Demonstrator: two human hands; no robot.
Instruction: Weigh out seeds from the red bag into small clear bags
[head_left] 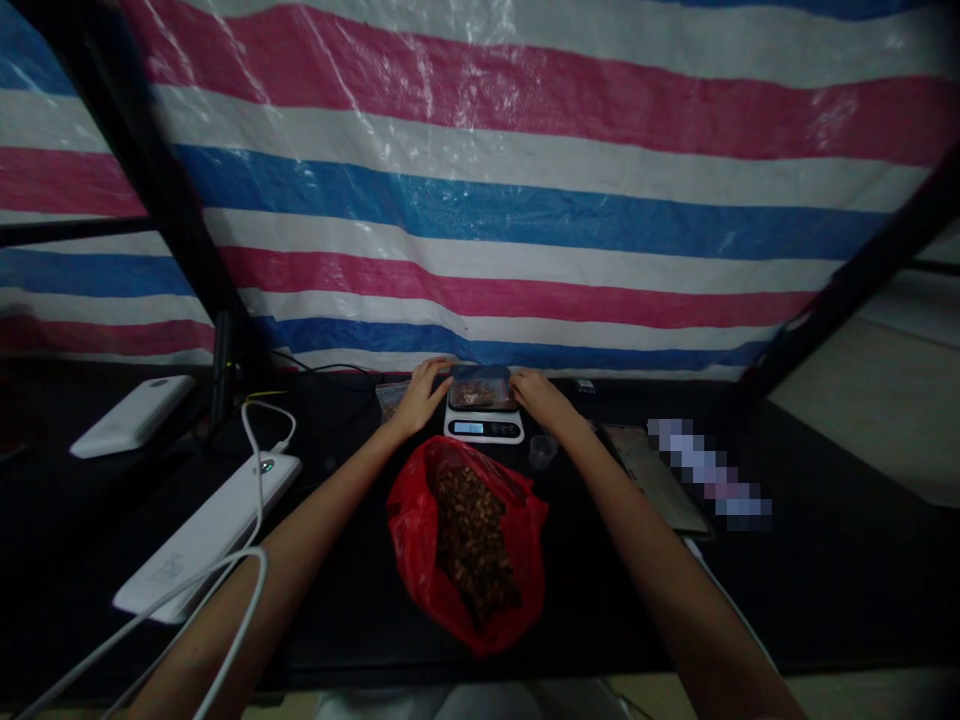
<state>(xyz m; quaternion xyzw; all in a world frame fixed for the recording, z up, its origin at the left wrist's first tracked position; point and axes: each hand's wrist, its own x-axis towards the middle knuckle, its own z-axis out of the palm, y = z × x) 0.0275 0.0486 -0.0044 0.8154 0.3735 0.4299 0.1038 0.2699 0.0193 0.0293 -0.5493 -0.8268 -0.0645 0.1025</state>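
Note:
On the kitchen scale [484,428], whose display is lit, lies a small clear plastic bag [480,390] with brown bits inside. My left hand [422,400] is at the scale's left side, fingers stretched out and thumb apart near the bag's edge. At the bag's right edge, the fingers of my right hand [541,398] are bent together and appear to pinch it. Another clear bag [390,398] with brown contents lies partly behind my left hand. Nearer to me, an open red plastic bag [412,540] holds many small brown pieces [472,525].
A small clear cup [542,451] stands by my right wrist. White power banks [210,540] with a looping white cable [259,500] lie at left. A flat tray-like panel [652,475] is at right. Striped sheeting [487,200] hangs behind the black table [825,580].

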